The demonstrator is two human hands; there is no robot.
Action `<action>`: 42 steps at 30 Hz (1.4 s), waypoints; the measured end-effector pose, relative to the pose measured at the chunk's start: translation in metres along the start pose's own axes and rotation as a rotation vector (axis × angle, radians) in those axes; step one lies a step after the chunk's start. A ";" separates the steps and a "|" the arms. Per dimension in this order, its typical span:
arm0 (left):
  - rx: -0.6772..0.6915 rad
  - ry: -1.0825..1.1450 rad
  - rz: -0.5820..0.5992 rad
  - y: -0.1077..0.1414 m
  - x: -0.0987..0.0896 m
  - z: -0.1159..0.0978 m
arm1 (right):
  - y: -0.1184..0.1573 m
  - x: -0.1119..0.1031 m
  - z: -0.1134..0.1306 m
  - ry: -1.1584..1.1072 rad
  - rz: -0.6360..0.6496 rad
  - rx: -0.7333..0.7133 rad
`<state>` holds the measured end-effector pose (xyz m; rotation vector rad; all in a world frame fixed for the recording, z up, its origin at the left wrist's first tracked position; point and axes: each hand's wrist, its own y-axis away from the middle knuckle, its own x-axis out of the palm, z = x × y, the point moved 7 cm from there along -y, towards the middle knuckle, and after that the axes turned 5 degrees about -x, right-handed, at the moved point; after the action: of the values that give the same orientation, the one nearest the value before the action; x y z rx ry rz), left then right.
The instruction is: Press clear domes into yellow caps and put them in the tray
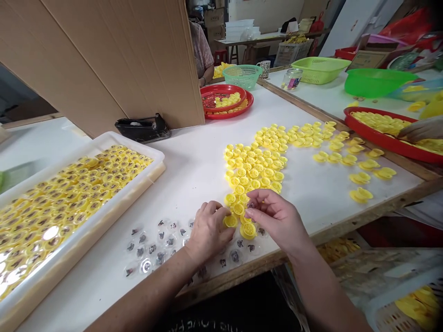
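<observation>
My left hand (210, 229) has its fingers closed on the edge of a small yellow cup-shaped piece (230, 221) at the near end of the cluster. Between the thumb and forefinger of my right hand (272, 213) is a small clear disc with a dark printed picture (251, 204), held just above the yellow pieces. Another yellow piece (248, 230) lies between my hands. Many yellow pieces (254, 161) spread away beyond them on the white table (187, 170). Clear printed discs (160, 257) are scattered around and partly under my left hand.
A white tray (157, 159) full of yellow pieces with pictures stands at left. Behind it are a black tape dispenser (143, 128) and a cardboard sheet (138, 60). Red trays (230, 114) and baskets (320, 69) sit farther back. Another person's gloved hand (422, 129) is at right.
</observation>
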<state>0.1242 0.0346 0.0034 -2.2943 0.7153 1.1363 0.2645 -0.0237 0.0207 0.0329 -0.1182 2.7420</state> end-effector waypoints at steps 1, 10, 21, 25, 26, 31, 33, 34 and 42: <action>-0.017 0.043 -0.016 0.001 -0.006 0.002 | 0.001 0.005 -0.001 -0.016 0.037 0.016; -0.452 0.577 0.017 0.025 -0.057 0.052 | 0.001 0.089 -0.012 -0.400 0.299 0.215; -0.492 1.117 0.149 0.043 -0.066 0.092 | -0.015 0.146 -0.024 -0.304 0.382 0.336; -0.501 1.405 0.188 0.043 -0.063 0.091 | -0.019 0.154 -0.028 -0.288 0.369 0.331; -0.503 1.433 0.178 0.043 -0.064 0.092 | -0.020 0.154 -0.028 -0.284 0.364 0.324; -0.552 1.457 0.105 0.043 -0.065 0.100 | -0.019 0.152 -0.033 -0.213 0.413 0.295; -0.572 1.447 0.091 0.044 -0.065 0.103 | -0.019 0.150 -0.036 -0.163 0.448 0.283; -0.572 1.444 0.088 0.044 -0.064 0.103 | -0.019 0.149 -0.037 -0.133 0.464 0.270; -0.524 1.488 0.075 0.044 -0.061 0.105 | -0.024 0.142 -0.017 0.239 0.419 -0.149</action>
<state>0.0049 0.0811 -0.0108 -3.3577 1.0071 -0.7300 0.1431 0.0547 0.0109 -0.4028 -0.2904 3.1151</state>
